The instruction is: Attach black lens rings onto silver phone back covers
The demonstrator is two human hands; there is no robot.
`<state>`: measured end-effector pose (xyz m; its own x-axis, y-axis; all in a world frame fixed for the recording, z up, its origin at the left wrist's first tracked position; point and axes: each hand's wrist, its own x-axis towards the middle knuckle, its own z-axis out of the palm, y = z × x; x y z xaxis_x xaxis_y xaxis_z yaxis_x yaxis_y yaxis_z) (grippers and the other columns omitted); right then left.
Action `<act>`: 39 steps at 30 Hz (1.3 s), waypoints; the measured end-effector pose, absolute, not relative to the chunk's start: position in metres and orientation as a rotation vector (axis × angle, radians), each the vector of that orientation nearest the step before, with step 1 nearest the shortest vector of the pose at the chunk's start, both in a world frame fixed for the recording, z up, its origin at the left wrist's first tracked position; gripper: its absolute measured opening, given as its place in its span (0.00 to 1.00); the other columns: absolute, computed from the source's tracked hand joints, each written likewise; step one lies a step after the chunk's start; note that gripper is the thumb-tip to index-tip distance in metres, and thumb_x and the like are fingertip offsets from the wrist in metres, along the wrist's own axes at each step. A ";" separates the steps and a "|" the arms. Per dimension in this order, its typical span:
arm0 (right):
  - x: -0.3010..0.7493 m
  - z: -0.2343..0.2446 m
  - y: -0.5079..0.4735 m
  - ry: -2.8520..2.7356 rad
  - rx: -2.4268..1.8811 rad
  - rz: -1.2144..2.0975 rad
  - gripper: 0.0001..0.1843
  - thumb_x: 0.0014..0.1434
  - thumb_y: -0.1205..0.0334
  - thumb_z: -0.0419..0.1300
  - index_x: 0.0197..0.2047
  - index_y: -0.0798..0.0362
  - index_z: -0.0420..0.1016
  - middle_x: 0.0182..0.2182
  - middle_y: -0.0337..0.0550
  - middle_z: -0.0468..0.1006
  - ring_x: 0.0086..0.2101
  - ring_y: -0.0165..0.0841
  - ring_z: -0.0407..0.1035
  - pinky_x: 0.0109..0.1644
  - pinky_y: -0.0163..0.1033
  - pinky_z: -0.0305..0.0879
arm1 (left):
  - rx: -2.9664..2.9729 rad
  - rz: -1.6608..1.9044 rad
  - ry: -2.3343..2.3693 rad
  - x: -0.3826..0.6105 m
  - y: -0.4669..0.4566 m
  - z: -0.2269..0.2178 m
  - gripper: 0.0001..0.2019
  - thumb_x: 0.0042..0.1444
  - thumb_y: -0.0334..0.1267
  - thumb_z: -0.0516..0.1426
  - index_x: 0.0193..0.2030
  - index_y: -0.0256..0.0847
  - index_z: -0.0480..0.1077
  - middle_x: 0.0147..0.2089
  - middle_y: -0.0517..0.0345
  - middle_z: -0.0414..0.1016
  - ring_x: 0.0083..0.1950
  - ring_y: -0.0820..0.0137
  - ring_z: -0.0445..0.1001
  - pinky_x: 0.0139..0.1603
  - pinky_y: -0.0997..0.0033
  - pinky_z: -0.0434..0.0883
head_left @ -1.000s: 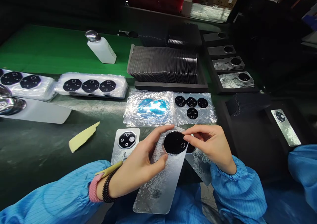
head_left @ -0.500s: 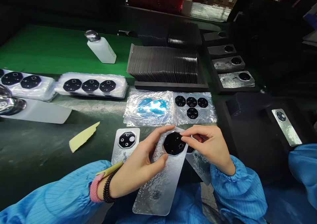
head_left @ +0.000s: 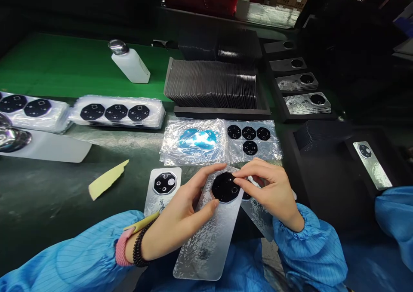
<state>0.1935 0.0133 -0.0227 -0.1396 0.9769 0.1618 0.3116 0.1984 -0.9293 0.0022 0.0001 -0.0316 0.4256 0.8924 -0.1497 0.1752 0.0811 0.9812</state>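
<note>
Between the thumb and fingers of my left hand (head_left: 180,214) is a silver, frost-patterned phone back cover (head_left: 211,240), tilted towards me. A black octagonal lens cover (head_left: 226,187) sits within the raised camera ring at its top. My right hand (head_left: 267,186) pinches at the upper right edge of that octagon with thumb and forefinger; the fingertips hide the exact contact. Partly under my right hand lies a second patterned back cover (head_left: 258,214). Left of my left hand, a lighter back cover (head_left: 164,189) with lettering and a camera cluster lies on the bench.
Beyond my hands lie clear bags with black octagons (head_left: 250,148) and blue film (head_left: 198,139). A rack of dark sheets (head_left: 211,83) stands behind them. Bagged octagon stacks (head_left: 118,111), a white pump bottle (head_left: 130,64) and torn yellow paper (head_left: 108,180) are left; trays (head_left: 322,167) are right.
My right hand's fingers have shifted slightly at the octagon's edge, and its knuckles are a little higher. The left hand keeps its hold, and the view has moved slightly.
</note>
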 end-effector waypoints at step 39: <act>0.192 -0.032 0.015 -1.372 -1.292 1.181 0.03 0.50 0.65 0.64 0.28 0.51 0.80 0.18 0.34 0.70 0.21 0.25 0.61 0.24 0.31 0.60 | 1.472 0.741 1.034 0.004 0.002 -0.042 0.25 0.57 0.34 0.56 0.62 0.45 0.59 0.63 0.52 0.66 0.64 0.58 0.64 0.63 0.62 0.65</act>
